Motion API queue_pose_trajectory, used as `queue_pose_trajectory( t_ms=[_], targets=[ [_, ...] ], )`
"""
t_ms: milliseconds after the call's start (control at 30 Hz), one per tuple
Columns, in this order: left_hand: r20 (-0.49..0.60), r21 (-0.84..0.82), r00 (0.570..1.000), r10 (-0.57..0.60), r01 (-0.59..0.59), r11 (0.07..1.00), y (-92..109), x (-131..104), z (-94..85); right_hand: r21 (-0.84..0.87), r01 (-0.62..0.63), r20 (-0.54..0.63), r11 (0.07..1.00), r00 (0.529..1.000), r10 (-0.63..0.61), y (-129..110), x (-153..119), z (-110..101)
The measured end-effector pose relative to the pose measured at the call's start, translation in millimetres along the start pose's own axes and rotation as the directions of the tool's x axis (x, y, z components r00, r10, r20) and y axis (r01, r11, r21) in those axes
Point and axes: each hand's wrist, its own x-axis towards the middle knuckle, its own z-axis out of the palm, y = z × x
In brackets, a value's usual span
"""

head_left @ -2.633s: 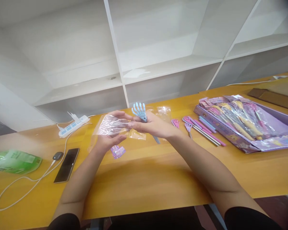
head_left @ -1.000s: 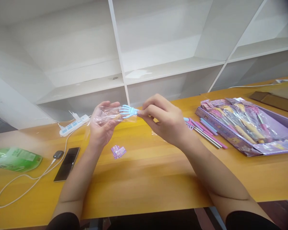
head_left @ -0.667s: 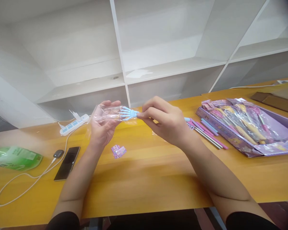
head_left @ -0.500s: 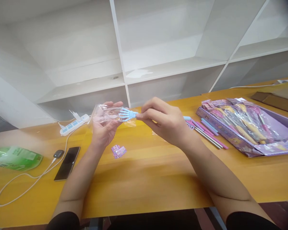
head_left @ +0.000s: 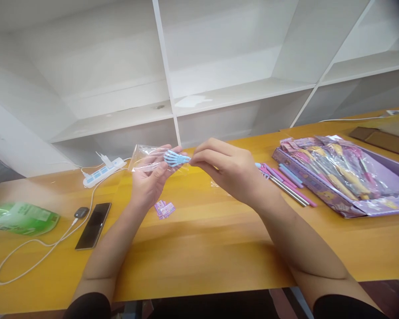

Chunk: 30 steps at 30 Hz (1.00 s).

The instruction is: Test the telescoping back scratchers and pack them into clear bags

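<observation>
A light blue plastic skeleton hand [head_left: 176, 158] is between my two hands, above the table. My right hand [head_left: 229, 168] pinches its narrow wrist end between thumb and fingertips. My left hand [head_left: 149, 181] holds a clear plastic bag [head_left: 141, 155], its thumb pressing near the blue finger tips. The blue fingers point left, toward the bag; whether they are inside its mouth I cannot tell. Below, small purple printed cards [head_left: 164, 209] lie on the table.
Pink, blue and silver rods [head_left: 287, 186] lie to the right, beside a purple display box [head_left: 319, 195] holding several wrapped pieces. At left are a phone [head_left: 93, 226], a power strip [head_left: 103, 172], a white cable [head_left: 36, 274] and a green packet [head_left: 26, 219]. White shelving [head_left: 219, 99] stands behind.
My left hand has shifted slightly right, bringing its fingers and thumb closer around the blue skeleton hand. My right hand stays nearly in place with its pinch.
</observation>
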Motion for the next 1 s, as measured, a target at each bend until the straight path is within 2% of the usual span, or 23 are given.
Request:
queue_pose_trajectory(
  t_ms=[167,267,400,500,667,800,1000],
  targets=[
    [-0.094,-0.016,0.994,-0.052,0.051,0.999,-8,-4,7.1,0.027,-0.051,0.023,0.998,0.998,0.050,-5,3,7],
    [-0.133,-0.012,0.991,-0.008,0.006,1.000,-7,-1,3.6,0.048,-0.168,0.073,0.985,0.984,0.165,0,3,3],
    [-0.152,-0.013,0.986,0.070,-0.073,0.997,3,7,-3.7,-0.049,-0.283,0.203,0.958,0.936,0.287,9,1,-13],
    [-0.143,-0.006,0.985,0.092,-0.094,0.996,6,10,-6.0,-0.059,-0.266,0.204,0.962,0.940,0.272,13,1,-19],
    [-0.108,0.040,0.987,0.116,-0.112,0.993,6,6,-4.6,-0.007,-0.177,0.146,0.984,0.974,0.176,15,4,-14],
    [-0.070,0.070,0.991,0.113,-0.108,0.992,7,2,-1.8,0.033,-0.149,0.111,0.988,0.983,0.144,18,5,-12],
    [-0.152,0.111,0.978,0.143,-0.127,0.986,4,1,2.1,0.142,-0.176,0.117,0.974,0.980,0.160,15,6,-6]
  ],
)
